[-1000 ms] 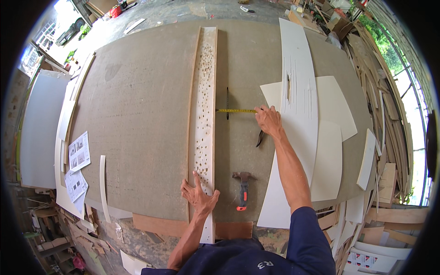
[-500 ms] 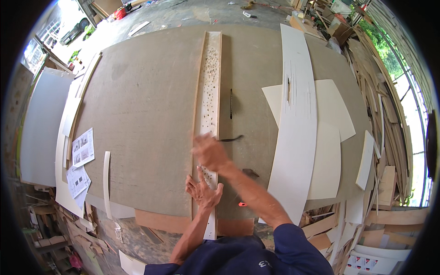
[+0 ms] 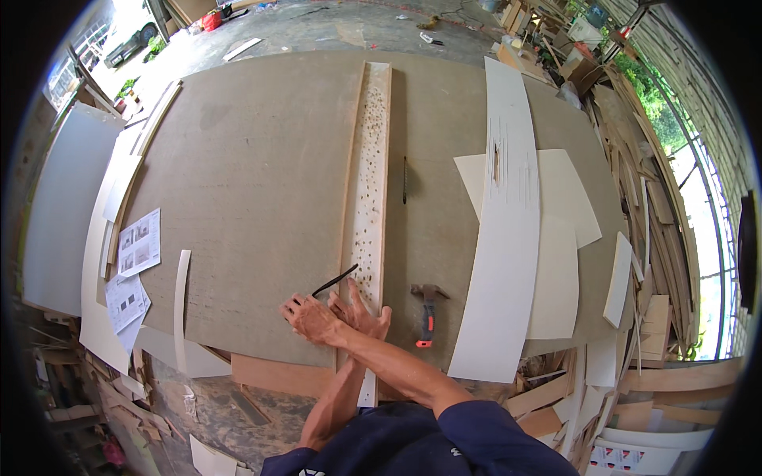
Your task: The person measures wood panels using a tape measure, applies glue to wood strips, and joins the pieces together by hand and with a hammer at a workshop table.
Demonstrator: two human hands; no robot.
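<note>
Under the left grip (image 3: pixel 365 320), a speckled board (image 3: pixel 368 214).

Your table (image 3: pixel 254 174) looks matt and scuffed; your strip (image 3: pixel 370 170), pitted, with wood along its edges; your hammer (image 3: pixel 429 309), dull metal and plastic; your sleeve (image 3: pixel 500 420), matt cloth; the board (image 3: pixel 505 262), smooth but scored.

on the worktop (image 3: pixel 254 182), 1 channel (image 3: pixel 371 174) runs from the near edge toward the far edge. right of it lies the hammer (image 3: pixel 429 315), then a panel (image 3: pixel 508 238) atop sheets (image 3: pixel 562 198); left, a strip (image 3: pixel 182 309), then papers (image 3: pixel 139 242).
</note>
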